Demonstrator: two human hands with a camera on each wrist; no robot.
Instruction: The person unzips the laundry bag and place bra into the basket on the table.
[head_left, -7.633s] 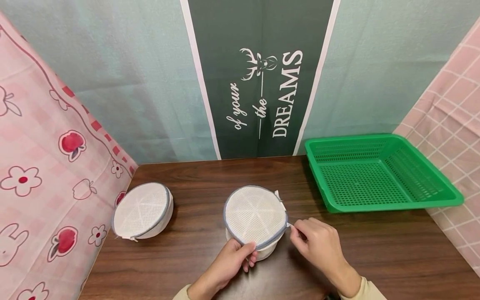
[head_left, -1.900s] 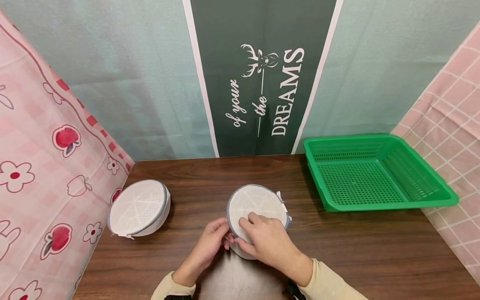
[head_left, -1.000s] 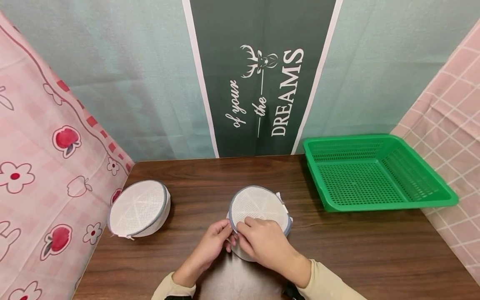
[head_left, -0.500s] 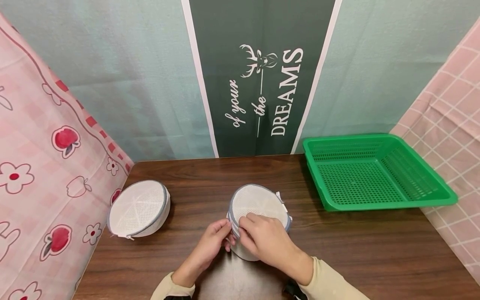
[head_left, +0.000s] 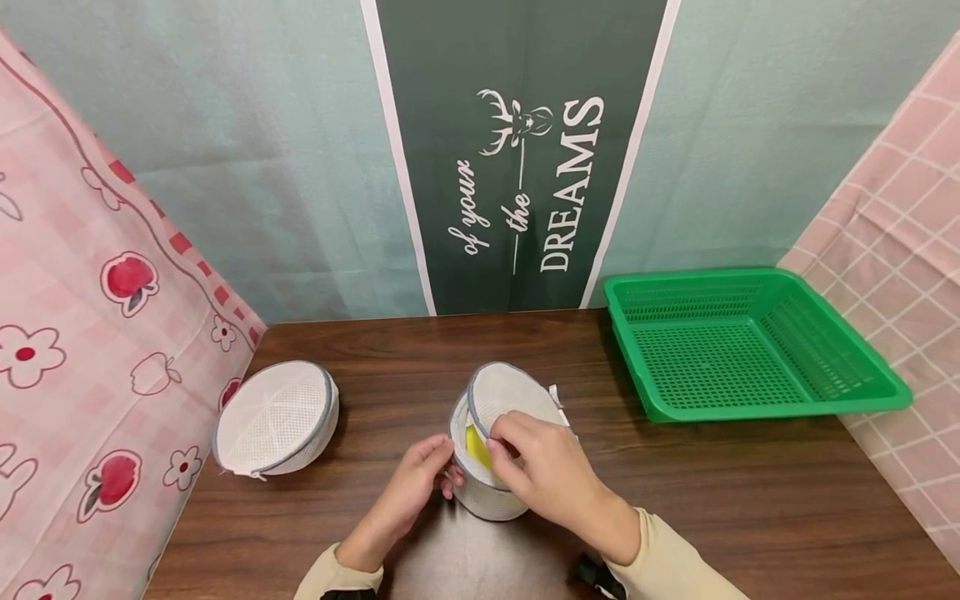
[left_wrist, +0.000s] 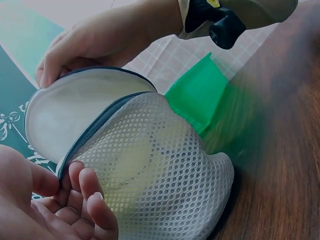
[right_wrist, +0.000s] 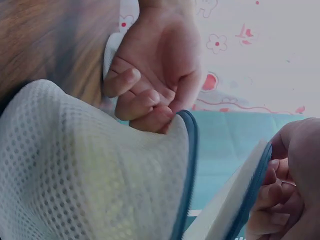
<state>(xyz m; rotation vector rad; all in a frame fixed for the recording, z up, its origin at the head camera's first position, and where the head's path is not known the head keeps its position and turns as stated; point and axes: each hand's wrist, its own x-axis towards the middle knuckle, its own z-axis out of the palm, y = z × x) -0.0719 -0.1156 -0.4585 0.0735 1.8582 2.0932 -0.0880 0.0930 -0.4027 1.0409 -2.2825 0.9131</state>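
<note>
A round white mesh laundry bag with a grey-blue zipper edge stands on the table in the head view. Its lid is partly raised. Something yellow shows inside; its kind cannot be told. My left hand pinches the bag's rim on the left side, thumb against fingers, as the left wrist view of the mesh bag also shows. With curled fingers, my right hand grips the lid's edge and holds it up. In the right wrist view the lid stands apart from the bag's zippered rim.
A second round mesh bag, zipped up, sits at the table's left. At the right back rests a green perforated basket. Dark wood-grain tabletop lies between them. Curtains enclose the back and sides.
Earlier, my right hand pinched the zipper pull at the bag's right, then moved to its front left. The lid has since lifted toward the back right, exposing the yellow thing. My left hand stays at the rim.
</note>
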